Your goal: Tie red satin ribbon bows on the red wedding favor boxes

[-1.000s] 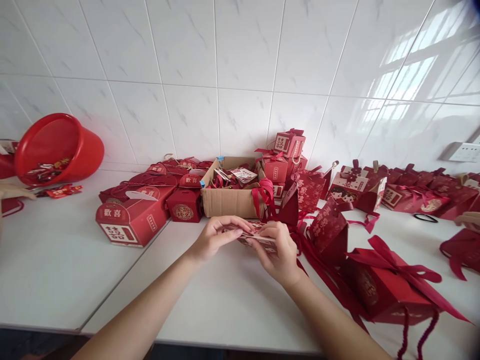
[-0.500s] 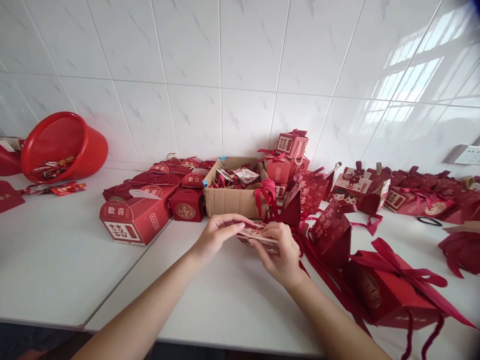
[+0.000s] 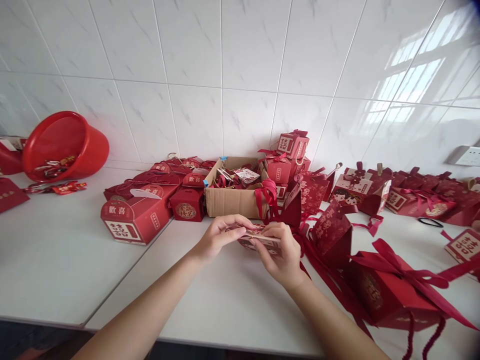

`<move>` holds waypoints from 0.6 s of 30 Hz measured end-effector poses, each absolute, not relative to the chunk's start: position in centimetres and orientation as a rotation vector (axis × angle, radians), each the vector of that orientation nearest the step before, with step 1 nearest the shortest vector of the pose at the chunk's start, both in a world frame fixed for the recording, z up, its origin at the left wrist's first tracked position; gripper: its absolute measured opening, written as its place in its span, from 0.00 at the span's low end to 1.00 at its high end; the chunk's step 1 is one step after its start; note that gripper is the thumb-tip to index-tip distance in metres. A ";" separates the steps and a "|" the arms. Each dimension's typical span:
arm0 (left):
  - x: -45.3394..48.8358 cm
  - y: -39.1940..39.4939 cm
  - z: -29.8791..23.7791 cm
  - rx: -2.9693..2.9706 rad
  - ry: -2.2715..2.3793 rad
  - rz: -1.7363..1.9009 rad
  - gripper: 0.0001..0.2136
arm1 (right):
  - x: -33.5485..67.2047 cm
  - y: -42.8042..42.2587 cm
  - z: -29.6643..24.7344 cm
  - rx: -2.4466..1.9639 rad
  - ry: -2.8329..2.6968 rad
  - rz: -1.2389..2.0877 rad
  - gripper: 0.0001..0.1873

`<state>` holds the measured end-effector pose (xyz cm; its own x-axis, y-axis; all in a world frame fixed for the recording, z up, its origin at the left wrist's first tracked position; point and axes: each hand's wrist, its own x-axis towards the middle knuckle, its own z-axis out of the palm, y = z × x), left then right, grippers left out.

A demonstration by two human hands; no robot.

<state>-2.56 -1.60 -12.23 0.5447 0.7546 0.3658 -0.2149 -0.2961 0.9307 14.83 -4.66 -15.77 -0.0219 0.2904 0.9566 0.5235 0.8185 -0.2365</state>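
Both hands meet over the white table (image 3: 56,270) just in front of an open cardboard box (image 3: 228,200). My left hand (image 3: 219,236) and my right hand (image 3: 281,252) pinch a small flat red-and-pink printed paper box (image 3: 258,239) between them, fingers closed on its edges. Most of that piece is hidden by my fingers. Red ribbon trails from under my right hand toward the right.
A tipped red basin (image 3: 63,145) with wrappers lies at far left. Red gift boxes (image 3: 135,217) stand left of the cardboard box, stacked ones (image 3: 290,150) behind it. A red ribboned box (image 3: 390,295) sits at right, more red boxes along the wall, a black ring (image 3: 429,221) beyond.
My hands stay in place, fingers shifting slightly on the paper box. At the far right a red-and-white printed box has come into view. A hand at the far left edge is gone.
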 end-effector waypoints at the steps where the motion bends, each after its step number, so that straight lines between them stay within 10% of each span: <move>1: -2.6 -1.6 -12.3 1.607 0.460 1.029 0.09 | 14.8 -4.6 -15.8 -0.657 -1.616 -0.199 0.11; 18: -2.5 -1.9 -12.5 1.718 0.383 1.037 0.09 | 14.3 -5.0 -16.3 -0.687 -1.378 0.367 0.12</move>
<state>-2.50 -1.91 -12.45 0.5740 0.6815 0.4539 -0.2228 -0.4033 0.8875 14.31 -4.99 -16.26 0.1785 0.6146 0.7684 0.1505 0.7547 -0.6386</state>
